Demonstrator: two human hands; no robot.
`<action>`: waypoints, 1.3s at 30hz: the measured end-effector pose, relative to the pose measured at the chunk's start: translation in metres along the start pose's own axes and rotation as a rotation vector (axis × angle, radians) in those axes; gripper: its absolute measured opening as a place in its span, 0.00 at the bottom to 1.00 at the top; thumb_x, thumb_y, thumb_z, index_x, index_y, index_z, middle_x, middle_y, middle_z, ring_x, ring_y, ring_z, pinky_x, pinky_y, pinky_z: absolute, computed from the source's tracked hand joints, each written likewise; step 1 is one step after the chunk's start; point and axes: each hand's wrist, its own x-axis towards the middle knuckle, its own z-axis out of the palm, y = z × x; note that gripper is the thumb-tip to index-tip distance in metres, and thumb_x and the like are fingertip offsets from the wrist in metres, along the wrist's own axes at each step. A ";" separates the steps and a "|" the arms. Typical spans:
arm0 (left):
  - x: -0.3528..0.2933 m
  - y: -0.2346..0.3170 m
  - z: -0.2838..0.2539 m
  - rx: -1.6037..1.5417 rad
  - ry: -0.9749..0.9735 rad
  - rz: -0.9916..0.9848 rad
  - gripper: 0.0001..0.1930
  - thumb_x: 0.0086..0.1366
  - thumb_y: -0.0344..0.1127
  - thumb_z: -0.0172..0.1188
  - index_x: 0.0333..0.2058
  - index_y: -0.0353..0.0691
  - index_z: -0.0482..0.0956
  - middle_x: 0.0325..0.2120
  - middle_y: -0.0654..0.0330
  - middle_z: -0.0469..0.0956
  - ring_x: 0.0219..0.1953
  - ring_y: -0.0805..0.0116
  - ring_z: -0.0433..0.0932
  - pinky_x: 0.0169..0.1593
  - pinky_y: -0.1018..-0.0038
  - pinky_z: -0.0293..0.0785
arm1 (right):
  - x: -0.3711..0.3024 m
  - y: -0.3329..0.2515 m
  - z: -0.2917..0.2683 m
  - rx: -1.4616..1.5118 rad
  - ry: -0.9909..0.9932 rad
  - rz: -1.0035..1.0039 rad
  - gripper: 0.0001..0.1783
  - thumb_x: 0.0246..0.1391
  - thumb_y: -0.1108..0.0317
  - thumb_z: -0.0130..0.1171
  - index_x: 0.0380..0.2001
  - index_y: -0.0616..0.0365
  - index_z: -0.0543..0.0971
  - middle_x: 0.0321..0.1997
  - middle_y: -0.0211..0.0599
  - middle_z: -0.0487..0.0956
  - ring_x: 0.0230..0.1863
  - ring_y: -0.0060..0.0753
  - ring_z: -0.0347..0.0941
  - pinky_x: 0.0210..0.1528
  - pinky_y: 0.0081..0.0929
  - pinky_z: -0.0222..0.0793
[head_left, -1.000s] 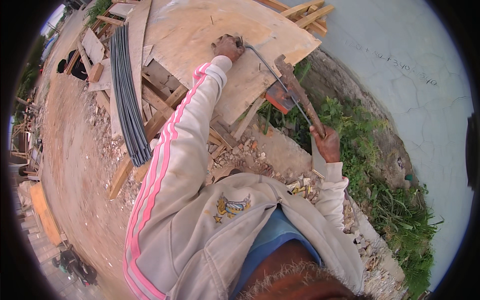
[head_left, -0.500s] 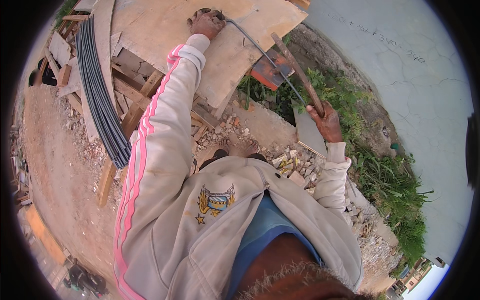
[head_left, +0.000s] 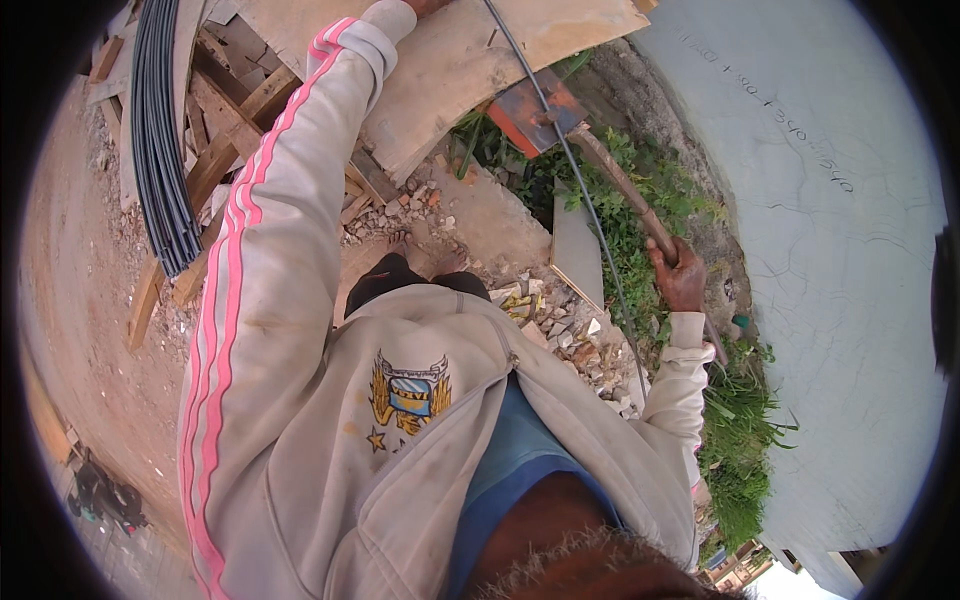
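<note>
Fingers of the right hand (head_left: 680, 275) are wrapped tightly around a rusty bar tool (head_left: 628, 185). Left of them, apart, runs a thin metal rod (head_left: 521, 54); up and left, the tool's head lies by it, near an orange-sided block (head_left: 516, 125). Farther that way is plywood (head_left: 430, 110). The left hand (head_left: 428, 6) is cut off, so its grip cannot be told.

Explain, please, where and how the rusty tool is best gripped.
Probably grip the rusty tool low on its slender shaft, from the right, as the right hand does; its upper end sits close to the thin rod, leaving less finger room.
</note>
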 end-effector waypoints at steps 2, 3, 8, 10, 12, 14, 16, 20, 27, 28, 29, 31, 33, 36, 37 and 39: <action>0.005 -0.008 0.003 -0.023 0.009 0.036 0.15 0.55 0.55 0.61 0.39 0.61 0.84 0.48 0.68 0.80 0.61 0.61 0.69 0.60 0.32 0.57 | 0.026 0.002 -0.002 -0.043 -0.082 -0.001 0.25 0.55 0.44 0.67 0.37 0.58 0.84 0.20 0.49 0.77 0.22 0.49 0.77 0.27 0.42 0.69; 0.009 -0.022 0.012 -0.136 0.019 0.076 0.15 0.56 0.55 0.61 0.39 0.60 0.84 0.49 0.68 0.80 0.61 0.60 0.69 0.60 0.32 0.56 | 0.041 0.005 0.000 -0.063 -0.121 -0.004 0.24 0.55 0.44 0.67 0.36 0.57 0.85 0.20 0.49 0.77 0.21 0.48 0.77 0.27 0.43 0.69; 0.003 -0.031 0.011 -0.167 -0.002 0.092 0.16 0.56 0.54 0.62 0.39 0.57 0.84 0.49 0.64 0.80 0.60 0.58 0.70 0.61 0.36 0.59 | 0.092 0.021 0.007 0.006 -0.210 -0.125 0.18 0.52 0.51 0.69 0.36 0.55 0.85 0.20 0.48 0.78 0.22 0.49 0.77 0.27 0.43 0.70; -0.001 0.002 -0.016 -0.035 -0.045 0.051 0.16 0.55 0.53 0.63 0.39 0.56 0.85 0.49 0.63 0.80 0.60 0.57 0.71 0.62 0.39 0.61 | 0.105 0.029 0.011 0.031 -0.214 -0.178 0.17 0.52 0.53 0.69 0.36 0.55 0.85 0.19 0.46 0.77 0.21 0.46 0.76 0.28 0.40 0.70; -0.003 0.012 -0.029 0.016 -0.061 0.030 0.15 0.54 0.52 0.64 0.38 0.55 0.85 0.49 0.62 0.81 0.59 0.56 0.71 0.62 0.42 0.63 | 0.120 0.037 0.016 0.028 -0.195 -0.238 0.17 0.52 0.53 0.69 0.35 0.56 0.84 0.17 0.42 0.74 0.20 0.38 0.75 0.28 0.36 0.70; -0.003 0.013 -0.037 -0.009 -0.054 0.039 0.14 0.54 0.50 0.64 0.37 0.55 0.86 0.47 0.61 0.81 0.59 0.56 0.73 0.61 0.45 0.64 | 0.136 0.047 0.020 0.076 -0.181 -0.353 0.14 0.51 0.56 0.68 0.35 0.55 0.84 0.18 0.44 0.75 0.21 0.43 0.76 0.28 0.37 0.71; -0.002 0.009 -0.031 -0.029 -0.030 0.065 0.13 0.54 0.49 0.64 0.36 0.55 0.87 0.46 0.61 0.82 0.58 0.56 0.73 0.60 0.44 0.64 | 0.147 0.053 0.024 0.046 -0.164 -0.417 0.13 0.50 0.58 0.68 0.35 0.54 0.83 0.20 0.45 0.76 0.23 0.47 0.78 0.28 0.38 0.71; -0.001 0.005 -0.027 -0.044 0.019 0.100 0.13 0.53 0.49 0.64 0.35 0.54 0.87 0.44 0.62 0.82 0.58 0.56 0.73 0.59 0.44 0.65 | 0.156 0.054 0.027 -0.071 -0.137 -0.437 0.13 0.50 0.59 0.67 0.36 0.53 0.83 0.22 0.49 0.77 0.26 0.54 0.78 0.29 0.41 0.71; 0.002 0.010 -0.032 -0.046 -0.033 0.104 0.12 0.52 0.49 0.64 0.33 0.53 0.86 0.42 0.62 0.82 0.57 0.56 0.74 0.58 0.42 0.65 | 0.139 0.050 0.030 -0.094 -0.010 -0.428 0.14 0.48 0.57 0.67 0.36 0.52 0.85 0.22 0.49 0.79 0.27 0.55 0.79 0.30 0.45 0.73; 0.003 0.009 -0.034 -0.034 -0.037 0.116 0.12 0.53 0.49 0.64 0.34 0.53 0.86 0.43 0.63 0.82 0.57 0.56 0.74 0.58 0.42 0.65 | 0.138 0.049 0.029 -0.086 -0.007 -0.429 0.14 0.48 0.57 0.67 0.36 0.52 0.85 0.22 0.49 0.79 0.27 0.55 0.79 0.30 0.45 0.73; 0.004 0.008 -0.034 -0.022 -0.042 0.129 0.12 0.53 0.49 0.64 0.34 0.53 0.86 0.43 0.63 0.82 0.57 0.56 0.74 0.58 0.41 0.65 | 0.138 0.047 0.028 -0.077 -0.005 -0.429 0.14 0.48 0.57 0.67 0.36 0.52 0.85 0.22 0.49 0.79 0.27 0.56 0.79 0.30 0.45 0.73; 0.002 0.008 -0.033 -0.028 -0.023 0.125 0.13 0.53 0.49 0.64 0.34 0.53 0.86 0.43 0.63 0.82 0.57 0.55 0.73 0.57 0.41 0.66 | 0.136 0.046 0.029 -0.075 -0.014 -0.421 0.14 0.48 0.57 0.67 0.36 0.52 0.85 0.22 0.49 0.79 0.27 0.56 0.79 0.29 0.45 0.73; 0.000 0.008 -0.029 -0.020 0.002 0.099 0.12 0.53 0.48 0.63 0.34 0.53 0.85 0.44 0.63 0.82 0.57 0.55 0.73 0.57 0.40 0.66 | 0.139 0.052 0.031 -0.088 -0.040 -0.403 0.14 0.48 0.58 0.67 0.36 0.52 0.85 0.22 0.49 0.79 0.27 0.56 0.79 0.29 0.44 0.73; 0.003 0.002 -0.020 -0.018 0.013 0.081 0.12 0.55 0.48 0.61 0.35 0.53 0.85 0.45 0.63 0.82 0.58 0.55 0.73 0.58 0.38 0.65 | 0.146 0.060 0.036 -0.028 -0.060 -0.380 0.13 0.48 0.58 0.67 0.36 0.51 0.85 0.23 0.48 0.79 0.27 0.55 0.79 0.30 0.43 0.74; 0.006 0.000 -0.022 -0.036 -0.010 0.110 0.11 0.56 0.47 0.61 0.35 0.53 0.85 0.46 0.63 0.82 0.58 0.55 0.73 0.58 0.37 0.64 | 0.147 0.055 0.034 -0.093 -0.043 -0.369 0.13 0.48 0.59 0.67 0.37 0.50 0.85 0.24 0.48 0.80 0.28 0.55 0.80 0.30 0.43 0.74; 0.008 0.001 -0.021 -0.031 -0.042 0.116 0.11 0.57 0.47 0.59 0.35 0.54 0.85 0.47 0.64 0.81 0.58 0.56 0.72 0.58 0.35 0.63 | 0.148 0.067 0.037 -0.132 -0.057 -0.363 0.14 0.48 0.58 0.67 0.38 0.51 0.85 0.24 0.49 0.80 0.28 0.55 0.80 0.31 0.44 0.74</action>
